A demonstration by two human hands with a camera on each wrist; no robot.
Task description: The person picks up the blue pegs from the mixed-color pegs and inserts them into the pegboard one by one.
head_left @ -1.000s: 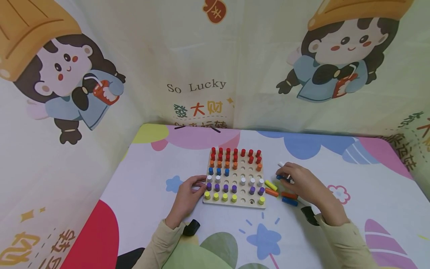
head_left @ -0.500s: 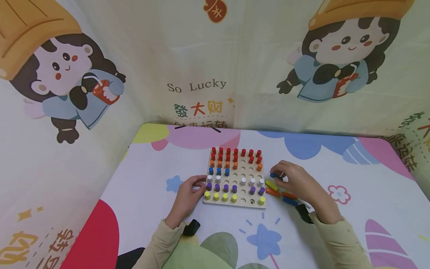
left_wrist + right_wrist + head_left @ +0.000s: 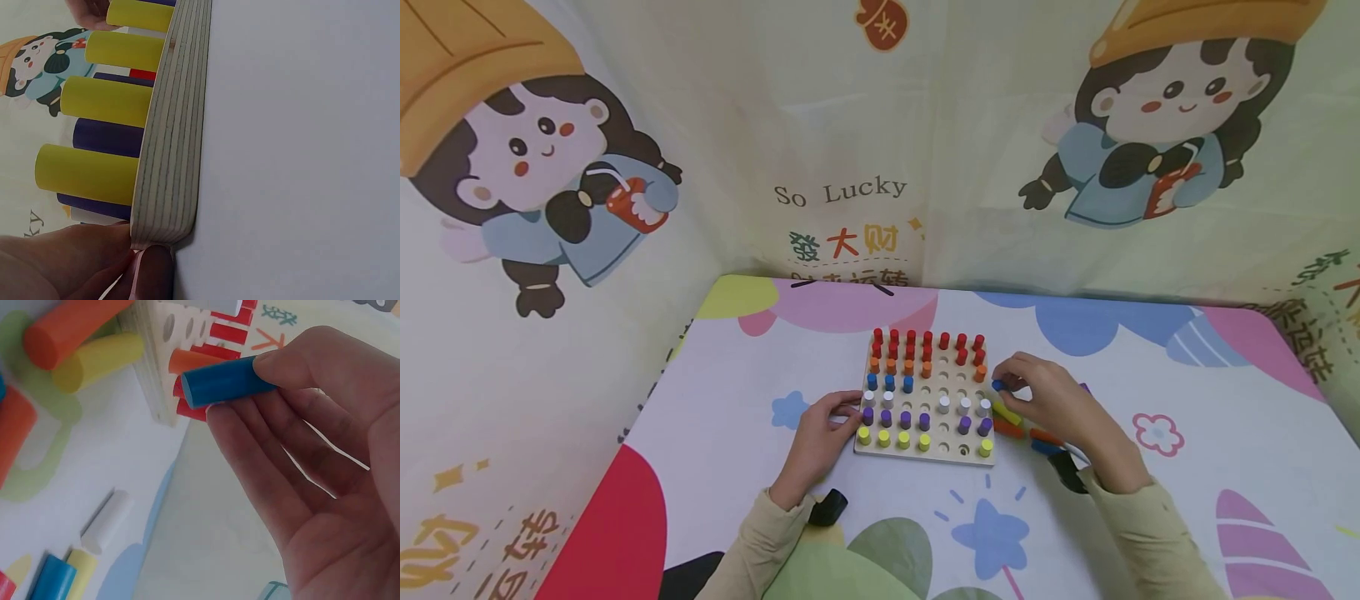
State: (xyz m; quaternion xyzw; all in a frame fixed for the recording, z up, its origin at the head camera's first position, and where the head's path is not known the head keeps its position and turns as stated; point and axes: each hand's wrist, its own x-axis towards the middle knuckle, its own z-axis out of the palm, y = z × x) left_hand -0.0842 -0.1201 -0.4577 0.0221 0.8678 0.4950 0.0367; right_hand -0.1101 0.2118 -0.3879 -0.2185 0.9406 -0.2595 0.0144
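A wooden pegboard (image 3: pixel 951 457) stands on the table, filled with rows of red, orange, blue, white, purple and yellow pegs, with bare holes towards its middle and right. My left hand (image 3: pixel 817 442) holds the board at its left edge; in the left wrist view its fingers meet the board's corner beside the yellow pegs (image 3: pixel 87 169). Between thumb and fingers of my right hand (image 3: pixel 1063 408) is a blue peg (image 3: pixel 225 381), close to the board's right edge. The right wrist view shows this peg tilted, apart from the board.
Loose pegs lie right of the board, among them a yellow peg (image 3: pixel 1006 412), an orange peg (image 3: pixel 1009 428) and a blue peg (image 3: pixel 1047 447). A white peg (image 3: pixel 106 522) lies on the table in the right wrist view. A printed cloth wall (image 3: pixel 850 125) rises behind the table.
My right hand has moved left towards the board, carrying the blue peg. The white peg seen at its fingertips a second ago no longer shows there. My left hand stays on the board.
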